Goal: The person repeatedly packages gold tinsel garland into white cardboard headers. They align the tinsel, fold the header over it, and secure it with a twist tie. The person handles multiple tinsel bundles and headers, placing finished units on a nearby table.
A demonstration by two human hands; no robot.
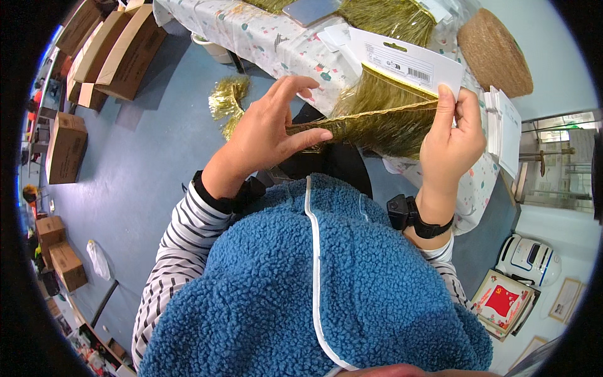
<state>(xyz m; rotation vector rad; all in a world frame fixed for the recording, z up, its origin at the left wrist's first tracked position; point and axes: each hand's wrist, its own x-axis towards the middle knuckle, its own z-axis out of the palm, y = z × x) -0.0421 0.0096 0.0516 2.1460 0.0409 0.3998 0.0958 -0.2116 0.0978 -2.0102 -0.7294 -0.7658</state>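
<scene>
A gold-olive tinsel fringe (389, 129) stretches between my two hands, its braided band taut along the top edge. My right hand (453, 135) pinches the band's end together with the lower right corner of a white hang card (408, 66). At the other end, the fringe passes through my left hand (264, 132), where the thumb and index finger are spread apart. The other fingers are partly hidden around it. Beyond that hand dangles a loose tail of shiny fringe (229, 103). More fringe hangs under the card, on the table's edge.
A table with a patterned cloth (264, 38) lies ahead, bearing more fringe, a grey flat device (309, 9) and a large brown roll of twine (496, 53). White cards (502, 125) are stacked at its right. Cardboard boxes (129, 53) stand on the floor to the left.
</scene>
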